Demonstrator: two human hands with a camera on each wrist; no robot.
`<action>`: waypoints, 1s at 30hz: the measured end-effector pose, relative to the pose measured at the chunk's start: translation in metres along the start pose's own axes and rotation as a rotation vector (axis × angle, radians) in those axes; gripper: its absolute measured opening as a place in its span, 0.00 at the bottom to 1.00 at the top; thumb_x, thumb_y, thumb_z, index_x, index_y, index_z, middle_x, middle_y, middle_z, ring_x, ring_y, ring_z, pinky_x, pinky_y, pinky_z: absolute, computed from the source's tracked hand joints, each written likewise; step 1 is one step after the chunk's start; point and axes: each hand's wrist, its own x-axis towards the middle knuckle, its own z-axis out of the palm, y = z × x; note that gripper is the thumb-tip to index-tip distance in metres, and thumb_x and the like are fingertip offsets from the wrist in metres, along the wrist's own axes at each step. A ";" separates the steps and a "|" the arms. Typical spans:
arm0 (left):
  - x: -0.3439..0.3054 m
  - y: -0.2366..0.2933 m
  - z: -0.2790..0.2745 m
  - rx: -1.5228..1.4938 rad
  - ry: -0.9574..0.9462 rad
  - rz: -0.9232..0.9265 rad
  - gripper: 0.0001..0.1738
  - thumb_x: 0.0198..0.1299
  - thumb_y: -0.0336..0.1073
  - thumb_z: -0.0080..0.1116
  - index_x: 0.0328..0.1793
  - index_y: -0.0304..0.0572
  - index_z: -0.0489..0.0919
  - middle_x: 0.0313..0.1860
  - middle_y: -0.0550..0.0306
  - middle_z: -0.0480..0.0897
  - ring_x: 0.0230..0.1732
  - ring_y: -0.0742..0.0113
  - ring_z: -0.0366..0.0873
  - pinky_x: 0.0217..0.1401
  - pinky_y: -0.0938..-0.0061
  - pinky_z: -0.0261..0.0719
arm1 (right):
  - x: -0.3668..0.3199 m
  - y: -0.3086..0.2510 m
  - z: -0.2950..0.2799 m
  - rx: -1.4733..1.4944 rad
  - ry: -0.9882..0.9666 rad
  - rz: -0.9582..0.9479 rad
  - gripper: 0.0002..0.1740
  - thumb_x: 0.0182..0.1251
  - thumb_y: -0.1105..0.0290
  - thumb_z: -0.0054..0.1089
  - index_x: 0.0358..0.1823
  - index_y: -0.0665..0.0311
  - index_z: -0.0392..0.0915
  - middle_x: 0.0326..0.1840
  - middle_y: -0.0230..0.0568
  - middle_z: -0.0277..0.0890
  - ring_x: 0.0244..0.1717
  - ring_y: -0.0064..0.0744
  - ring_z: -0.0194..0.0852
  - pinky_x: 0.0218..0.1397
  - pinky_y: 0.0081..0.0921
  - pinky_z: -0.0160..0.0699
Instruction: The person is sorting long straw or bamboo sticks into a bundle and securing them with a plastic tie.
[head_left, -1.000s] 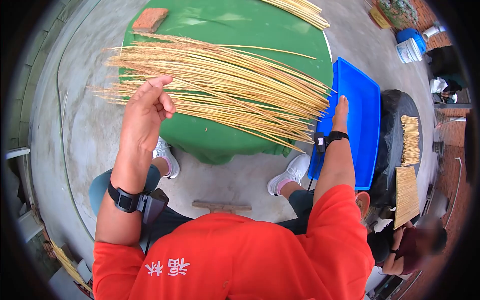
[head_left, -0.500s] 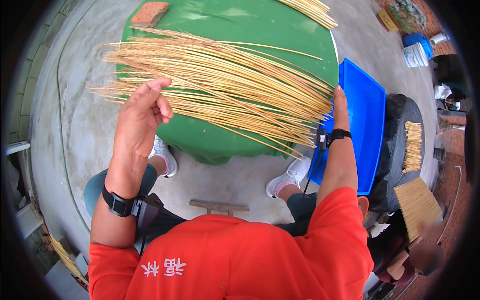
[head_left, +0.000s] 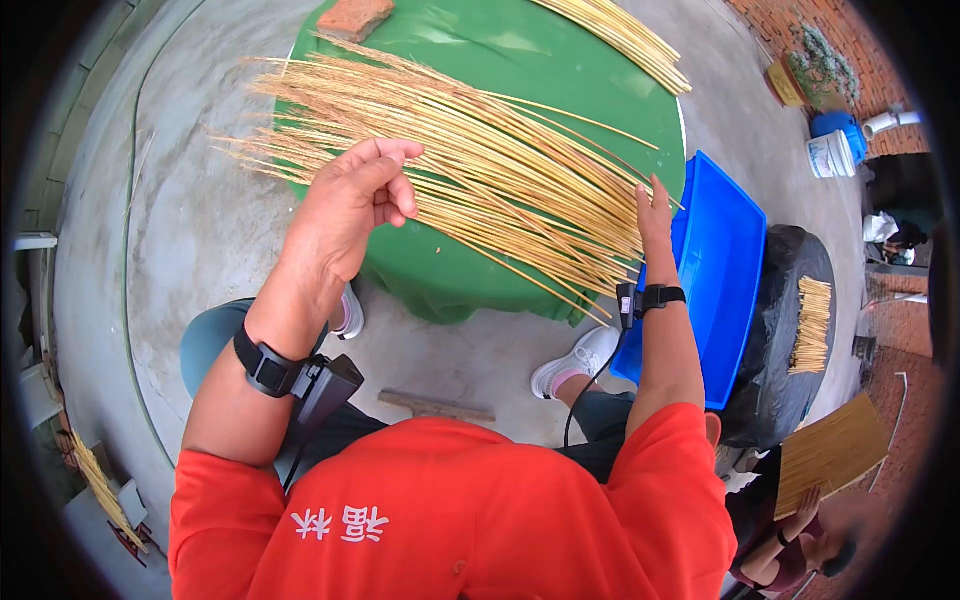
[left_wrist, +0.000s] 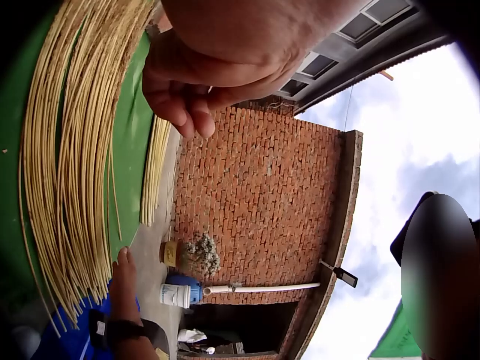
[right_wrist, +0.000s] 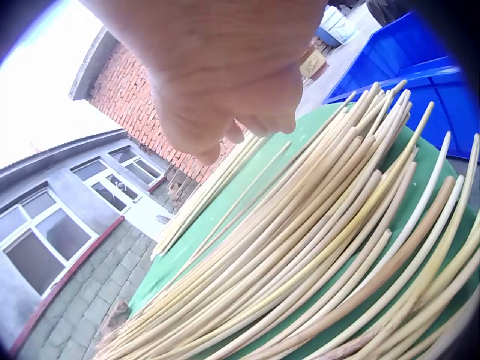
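Long yellow stalks [head_left: 500, 170] with feathery brown heads at the left lie in a loose spread across the green-covered table [head_left: 460, 280]. My left hand [head_left: 350, 205] hangs over their near left part, fingers loosely curled around nothing; the left wrist view shows the same hand [left_wrist: 225, 60] from close by. At the cut ends on the right, my right hand [head_left: 655, 220] has its fingers extended beside the stalks. In the right wrist view this hand [right_wrist: 225, 82] is above the stalks [right_wrist: 300, 247]; whether it touches them I cannot tell.
A brick [head_left: 355, 18] and a second stalk bundle [head_left: 625, 40] lie at the table's far side. The blue tub [head_left: 715, 290] stands right of the table, beside a dark-covered surface with short stalks [head_left: 811, 325]. Another person [head_left: 790, 560] holds a woven panel [head_left: 835, 450].
My right hand has moved left from over the blue tub to the stalk ends. My left hand has shifted slightly right above the stalks. The other person's panel has tilted.
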 end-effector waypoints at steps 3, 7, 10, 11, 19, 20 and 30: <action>-0.001 0.000 -0.005 -0.016 0.000 -0.020 0.13 0.62 0.36 0.44 0.47 0.39 0.74 0.19 0.63 0.73 0.23 0.76 0.70 0.28 0.83 0.66 | 0.001 -0.051 0.031 -0.022 -0.115 -0.208 0.26 0.65 0.58 0.48 0.59 0.68 0.64 0.61 0.54 0.62 0.63 0.46 0.58 0.64 0.32 0.56; -0.007 0.002 -0.011 -0.041 0.003 -0.019 0.12 0.62 0.36 0.44 0.47 0.40 0.74 0.19 0.64 0.73 0.23 0.76 0.70 0.29 0.83 0.66 | 0.003 -0.108 0.064 -0.049 -0.234 -0.272 0.24 0.63 0.62 0.50 0.57 0.67 0.65 0.59 0.53 0.64 0.61 0.49 0.59 0.63 0.35 0.59; -0.009 0.004 -0.016 -0.056 0.026 -0.019 0.12 0.62 0.37 0.44 0.47 0.40 0.74 0.19 0.64 0.73 0.23 0.77 0.70 0.29 0.83 0.66 | 0.026 -0.127 0.081 -0.114 -0.257 -0.331 0.20 0.63 0.66 0.49 0.55 0.65 0.67 0.58 0.52 0.64 0.59 0.49 0.62 0.61 0.34 0.62; -0.010 0.004 -0.018 -0.067 0.022 -0.018 0.12 0.62 0.37 0.44 0.47 0.41 0.74 0.19 0.64 0.73 0.23 0.77 0.70 0.29 0.83 0.67 | 0.034 -0.133 0.085 -0.180 -0.258 -0.317 0.20 0.62 0.68 0.48 0.56 0.65 0.67 0.57 0.52 0.65 0.58 0.51 0.62 0.60 0.37 0.63; -0.009 0.006 -0.034 -0.085 0.070 -0.054 0.12 0.62 0.36 0.45 0.46 0.40 0.75 0.18 0.63 0.73 0.21 0.76 0.70 0.28 0.82 0.67 | 0.089 -0.125 0.120 -0.442 -0.321 -0.269 0.23 0.61 0.70 0.50 0.59 0.60 0.64 0.57 0.52 0.64 0.59 0.49 0.60 0.60 0.36 0.64; -0.007 0.005 -0.034 -0.097 0.078 -0.061 0.12 0.63 0.36 0.45 0.45 0.39 0.75 0.18 0.63 0.72 0.21 0.76 0.69 0.27 0.82 0.67 | 0.091 -0.116 0.127 -0.514 -0.304 -0.314 0.21 0.60 0.69 0.51 0.56 0.59 0.66 0.55 0.51 0.66 0.57 0.50 0.62 0.58 0.37 0.65; -0.014 0.009 -0.030 -0.106 0.017 -0.071 0.10 0.63 0.33 0.44 0.45 0.39 0.74 0.18 0.64 0.72 0.20 0.77 0.69 0.27 0.82 0.67 | 0.075 -0.123 0.107 -0.488 -0.154 -0.446 0.09 0.54 0.66 0.58 0.33 0.59 0.69 0.31 0.41 0.73 0.36 0.46 0.72 0.37 0.38 0.72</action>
